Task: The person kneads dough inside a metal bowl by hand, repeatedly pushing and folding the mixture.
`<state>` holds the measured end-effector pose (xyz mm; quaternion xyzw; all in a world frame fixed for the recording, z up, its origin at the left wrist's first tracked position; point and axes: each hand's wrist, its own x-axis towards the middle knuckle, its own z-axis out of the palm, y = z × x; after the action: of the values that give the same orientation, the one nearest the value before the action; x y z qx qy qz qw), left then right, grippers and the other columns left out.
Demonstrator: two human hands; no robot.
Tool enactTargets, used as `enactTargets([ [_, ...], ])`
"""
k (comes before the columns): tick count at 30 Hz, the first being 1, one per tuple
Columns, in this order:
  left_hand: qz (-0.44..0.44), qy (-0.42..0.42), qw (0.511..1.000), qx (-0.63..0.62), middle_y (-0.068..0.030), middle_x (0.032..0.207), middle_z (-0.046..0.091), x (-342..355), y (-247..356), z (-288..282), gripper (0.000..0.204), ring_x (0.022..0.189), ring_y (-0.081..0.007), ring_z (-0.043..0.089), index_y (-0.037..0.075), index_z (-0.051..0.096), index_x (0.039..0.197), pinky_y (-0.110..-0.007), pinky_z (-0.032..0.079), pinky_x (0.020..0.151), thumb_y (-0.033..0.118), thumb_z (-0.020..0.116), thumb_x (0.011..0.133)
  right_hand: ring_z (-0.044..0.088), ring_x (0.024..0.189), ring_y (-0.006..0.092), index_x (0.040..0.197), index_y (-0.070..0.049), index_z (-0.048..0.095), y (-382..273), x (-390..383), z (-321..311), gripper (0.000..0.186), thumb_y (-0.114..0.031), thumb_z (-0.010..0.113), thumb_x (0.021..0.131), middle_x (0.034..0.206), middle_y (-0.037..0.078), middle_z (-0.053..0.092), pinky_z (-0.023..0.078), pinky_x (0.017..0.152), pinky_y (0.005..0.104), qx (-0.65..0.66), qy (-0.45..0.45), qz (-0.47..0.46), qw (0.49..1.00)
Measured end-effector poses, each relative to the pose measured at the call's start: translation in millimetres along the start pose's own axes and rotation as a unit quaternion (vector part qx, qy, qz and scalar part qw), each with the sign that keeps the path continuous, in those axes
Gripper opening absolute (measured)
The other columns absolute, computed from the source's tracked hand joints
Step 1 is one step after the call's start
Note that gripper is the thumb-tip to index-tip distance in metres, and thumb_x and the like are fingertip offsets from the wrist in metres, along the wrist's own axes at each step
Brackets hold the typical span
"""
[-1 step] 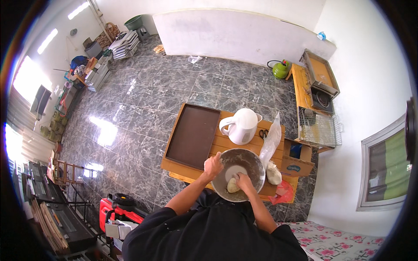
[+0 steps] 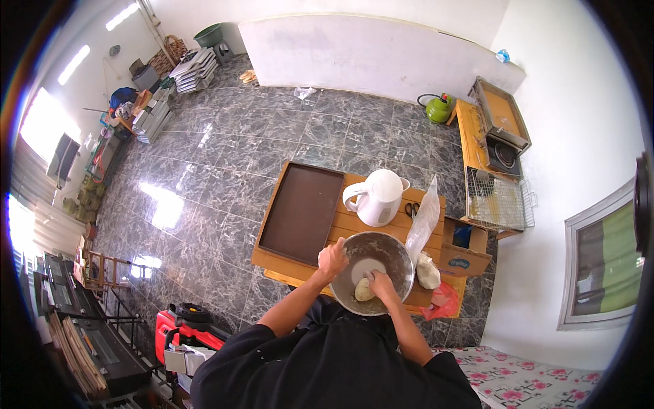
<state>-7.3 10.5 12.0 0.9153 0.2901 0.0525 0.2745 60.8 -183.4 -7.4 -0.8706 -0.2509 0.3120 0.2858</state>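
Observation:
A deep metal bowl [image 2: 392,255], smeared with flour and dough inside, stands at the near edge of the wooden table. Closed around its left rim is my left hand [image 2: 332,259]. Inside the bowl, my right hand [image 2: 381,284] has its fingers curled onto a pale lump of dough [image 2: 364,291]; its fingertips are partly hidden. White flour lies on the bowl's bottom beside the dough. Right of the bowl sit a clear plastic bag [image 2: 426,221] and a whitish bag [image 2: 428,271]. A white electric kettle [image 2: 381,198] stands just beyond it.
A dark baking tray [image 2: 302,213] covers the left of the slatted table [image 2: 349,225]. Scissors [image 2: 411,209] lie beside the kettle. At right are a cardboard box [image 2: 465,255] and a red plastic bag [image 2: 443,302]. A green gas cylinder [image 2: 439,109] stands farther back.

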Motion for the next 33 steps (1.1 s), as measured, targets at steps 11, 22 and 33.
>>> enactTargets([
  [11, -0.02, 0.008, 1.0, -0.016, -0.0207, 0.076, 0.067, 5.8, -6.7, -7.2, 0.031, 0.073, -0.0407, 0.066, 0.008, 0.052, 0.105, -0.052, 0.052, 0.065, 0.015, 0.061, 0.076, 0.067, 0.084, 0.0384, 0.098, 0.001, 0.068, -19.1, -20.0, -44.7, 0.047, -0.043, 0.058, 0.09, 0.087, 0.027, 0.067, 0.051, 0.074, 0.0441, -0.013, -0.179, 0.004, 0.984],
  [22, -0.03, -0.001, 1.0, 0.004, -0.0199, 0.077, 0.068, 6.0, -0.9, -8.8, 0.03, 0.072, -0.0408, 0.066, 0.007, 0.052, 0.104, -0.051, 0.052, 0.065, 0.016, 0.061, 0.077, 0.052, 0.054, 0.0157, 0.069, -0.003, 0.059, -4.7, -13.3, -19.8, 0.044, -0.041, 0.068, 0.088, 0.061, 0.006, 0.057, 0.043, 0.051, 0.0331, 0.049, -0.186, -0.046, 0.98],
  [33, -0.011, -0.043, 0.999, 0.02, -0.0199, 0.078, 0.068, 7.4, 13.4, -10.9, 0.03, 0.074, -0.0418, 0.066, 0.007, 0.053, 0.104, -0.052, 0.053, 0.068, 0.015, 0.061, 0.077, 0.061, 0.049, 0.0161, 0.07, 0.003, 0.068, -20.7, -0.3, -20.7, 0.077, -0.069, 0.049, 0.088, 0.061, 0.01, 0.064, 0.051, 0.049, 0.0253, 0.128, -0.484, 0.123, 0.857],
])
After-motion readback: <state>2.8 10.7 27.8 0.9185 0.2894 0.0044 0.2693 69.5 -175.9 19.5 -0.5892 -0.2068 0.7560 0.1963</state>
